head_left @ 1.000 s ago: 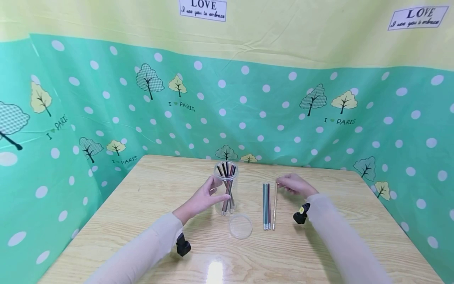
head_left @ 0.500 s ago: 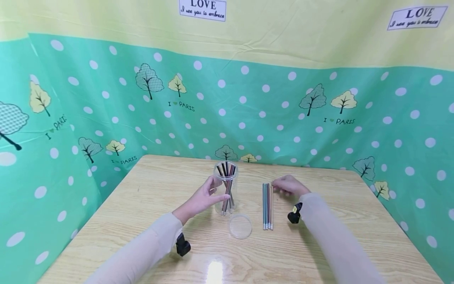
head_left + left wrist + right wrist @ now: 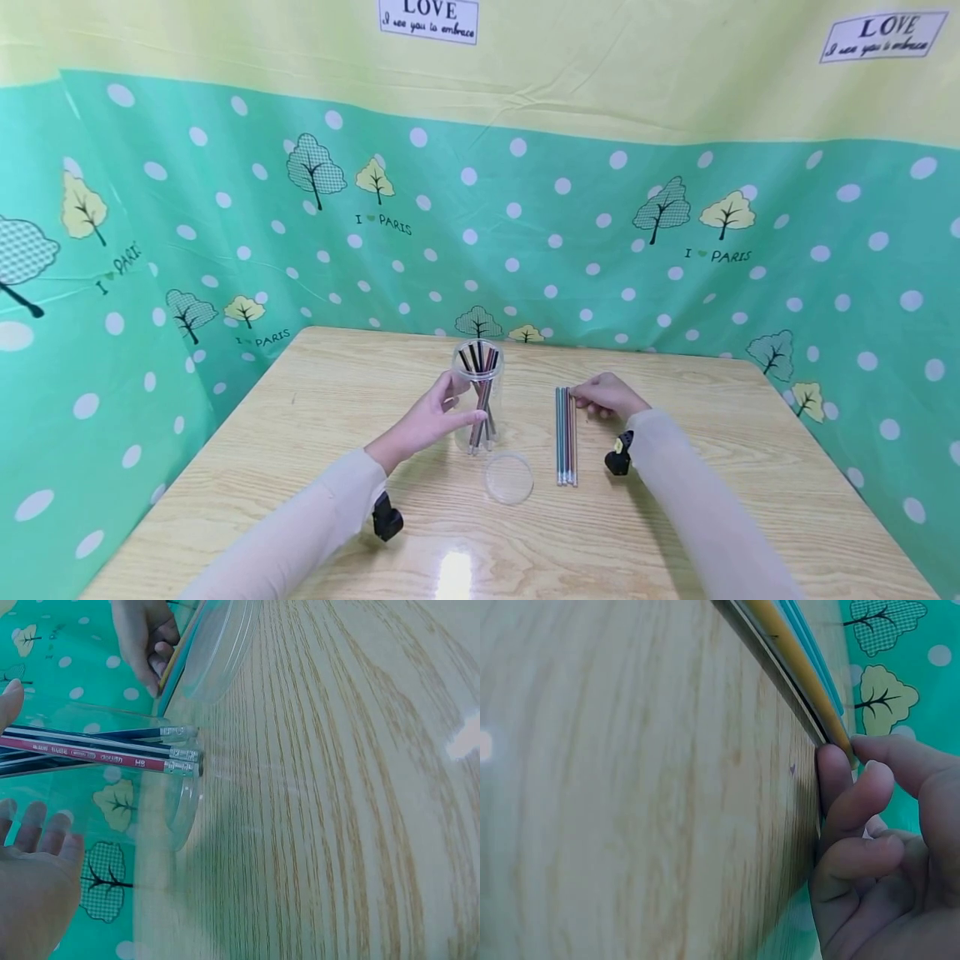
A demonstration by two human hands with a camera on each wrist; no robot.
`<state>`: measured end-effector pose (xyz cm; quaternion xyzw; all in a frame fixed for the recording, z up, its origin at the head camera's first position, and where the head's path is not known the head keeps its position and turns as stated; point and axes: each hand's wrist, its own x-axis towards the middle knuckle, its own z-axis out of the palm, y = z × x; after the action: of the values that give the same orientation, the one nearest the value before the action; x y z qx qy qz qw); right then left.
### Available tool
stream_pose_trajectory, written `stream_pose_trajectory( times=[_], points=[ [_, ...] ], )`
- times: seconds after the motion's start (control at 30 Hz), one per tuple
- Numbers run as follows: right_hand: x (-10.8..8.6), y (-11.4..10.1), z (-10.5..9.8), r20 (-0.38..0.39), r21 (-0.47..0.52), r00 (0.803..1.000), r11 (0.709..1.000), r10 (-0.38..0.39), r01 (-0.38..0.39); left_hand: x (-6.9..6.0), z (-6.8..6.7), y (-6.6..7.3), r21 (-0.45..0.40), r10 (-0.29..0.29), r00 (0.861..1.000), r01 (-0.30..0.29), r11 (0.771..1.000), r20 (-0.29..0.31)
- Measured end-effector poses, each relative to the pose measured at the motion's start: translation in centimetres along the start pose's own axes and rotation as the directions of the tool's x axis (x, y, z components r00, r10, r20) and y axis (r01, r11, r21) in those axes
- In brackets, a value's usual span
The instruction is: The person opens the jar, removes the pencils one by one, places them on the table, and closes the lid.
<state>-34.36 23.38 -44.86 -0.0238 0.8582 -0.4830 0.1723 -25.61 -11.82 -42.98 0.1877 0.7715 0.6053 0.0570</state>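
Near the far edge of the counter point(image 3: 337, 375), left hand point(image 3: 431, 417) grips clear jar point(image 3: 497, 408), apparently for steadiness; right hand point(image 3: 609, 395) pinches yellow pencil point(image 3: 575, 446), presumably keeping it flush beside the row of pencils point(image 3: 562, 433).

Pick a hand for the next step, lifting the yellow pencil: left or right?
Right, probably: the right hand pinches the yellow pencil at its far end, while the left hand is occupied holding the clear jar.
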Motion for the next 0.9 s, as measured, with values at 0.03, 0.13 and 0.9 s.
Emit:
stream_pose_trajectory(
  times=[0.03,0.13,0.9],
  points=[
    [0.00,-0.02,0.01,0.000,0.005,1.000,1.000,0.002,-0.002,0.00,-0.01,0.01,0.000,0.001,1.000,-0.001,1.000,0.000],
    [-0.07,-0.07,0.10,-0.007,0.013,1.000,1.000,-0.006,0.006,0.00,-0.04,0.01,0.000,0.002,1.000,-0.002,1.000,-0.001],
    [-0.29,-0.22,0.19,-0.013,-0.005,1.000,1.000,-0.006,0.006,-0.14,0.03,0.05,0.002,-0.004,1.000,0.004,1.000,-0.012]
  ],
)
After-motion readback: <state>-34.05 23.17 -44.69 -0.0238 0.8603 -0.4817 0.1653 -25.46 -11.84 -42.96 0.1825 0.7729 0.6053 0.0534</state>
